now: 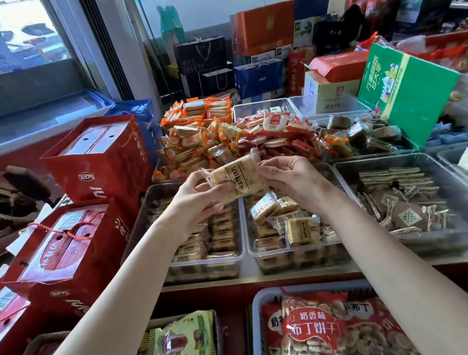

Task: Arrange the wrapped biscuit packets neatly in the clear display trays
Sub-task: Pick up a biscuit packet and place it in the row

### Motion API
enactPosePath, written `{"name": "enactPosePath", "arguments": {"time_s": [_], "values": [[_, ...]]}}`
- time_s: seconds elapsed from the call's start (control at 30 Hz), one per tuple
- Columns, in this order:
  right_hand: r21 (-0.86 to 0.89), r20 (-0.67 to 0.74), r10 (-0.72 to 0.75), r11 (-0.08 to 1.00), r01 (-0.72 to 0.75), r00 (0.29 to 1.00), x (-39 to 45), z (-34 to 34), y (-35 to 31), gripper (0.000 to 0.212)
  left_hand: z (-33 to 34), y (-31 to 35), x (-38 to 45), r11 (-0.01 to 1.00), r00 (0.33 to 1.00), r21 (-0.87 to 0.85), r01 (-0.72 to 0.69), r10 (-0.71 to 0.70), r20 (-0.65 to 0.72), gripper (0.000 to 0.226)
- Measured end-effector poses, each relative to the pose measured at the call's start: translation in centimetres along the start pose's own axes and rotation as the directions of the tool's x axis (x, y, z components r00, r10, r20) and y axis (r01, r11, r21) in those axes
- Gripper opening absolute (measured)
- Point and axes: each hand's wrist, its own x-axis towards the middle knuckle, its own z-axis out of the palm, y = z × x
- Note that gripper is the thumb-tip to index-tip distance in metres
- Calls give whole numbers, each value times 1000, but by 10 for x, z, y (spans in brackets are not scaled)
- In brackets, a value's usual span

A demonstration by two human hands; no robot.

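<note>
- While both arms reach out over the trays, the left hand (196, 195) and right hand (289, 176) hold one packet (237, 179) between them, lifted above the gap between the left tray (239, 258) and the middle tray (251, 252).
- Left fingers curl round the packet's left end, thumb on top; right thumb and fingers pinch its right edge (so each hand is clamped on the same wrapper).
- The packet is pale, in clear wrap with dark printed characters, and sits tilted, its right end higher.
- In the left tray, packets lie stacked in orderly rows.
- In the middle tray, some lie flat in rows while several on top sit loose and askew, one loose packet (302, 229) standing nearly upright.
- A right tray (343, 180) beside it holds brown packets (404, 211), partly lined up, partly jumbled.
- Behind the trays lies a heap of orange packets (193, 147) and red ones.
- Red gift boxes (97, 165) stand at the left; a green box (406, 92) leans at the right.
- Nearer the person, a bag of round biscuits (322, 335) fills a grey basket (258, 323).
</note>
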Motion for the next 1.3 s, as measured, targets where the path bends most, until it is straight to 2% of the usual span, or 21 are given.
{"name": "enactPosePath", "arguments": {"time_s": [0.1,0.2,0.23,0.3,0.4,0.47,0.57,0.73,0.8,0.87,0.97,1.0,1.07,1.13,1.2,1.23,1.3], "values": [[38,27,34,999,-35,999,-4,-1,7,17,-3,-8,-3,999,999,-23,48,-48,5,41],[-198,-56,22,980,-32,998,-4,2,10,6,-5,-14,-5,998,998,18,67,-67,-1,48],[-286,-100,8,957,-36,995,-2,5,11,6,-5,-15,-5,997,998,36,67,-67,-10,50],[-356,-173,-32,934,-32,984,0,10,14,10,-5,-14,-4,996,997,58,66,-64,-36,53],[-246,-201,-48,969,-3,978,-1,12,16,6,-7,-14,-1,997,996,49,62,-59,-71,55],[-127,-128,26,991,-43,991,-3,8,18,6,-10,-16,0,996,993,40,74,-70,-98,55],[-308,-75,134,939,-151,988,-6,3,26,16,-14,-24,2,994,988,9,108,-106,-111,53],[-295,-261,110,937,-188,959,-3,5,43,7,-8,-32,6,989,984,30,145,-141,-106,43],[-354,-279,80,918,-180,957,1,4,49,8,-6,-35,11,985,980,50,166,-159,-121,38],[-460,-182,65,876,-143,981,7,3,52,36,-6,-39,16,980,979,108,167,-152,-133,36],[-714,70,143,699,-50,987,18,2,54,79,-11,-44,22,928,994,357,109,-101,-41,46],[-755,124,175,656,-22,977,23,2,54,85,-11,-45,24,901,995,426,79,-96,18,51],[-770,167,234,638,-22,958,33,3,57,83,-10,-46,29,879,994,476,34,-80,77,59],[-814,118,231,579,-39,966,44,-1,64,71,-10,-50,37,896,998,443,23,-48,45,61],[-877,-33,132,471,-92,991,53,-13,72,65,-15,-60,50,868,999,494,37,-23,-35,57],[-890,-147,64,426,-161,987,58,-23,77,65,-19,-67,56,817,998,573,59,-27,-64,52],[-861,-383,-38,375,-342,923,60,-46,84,67,-26,-85,66,667,995,738,101,-86,-58,37]]}}
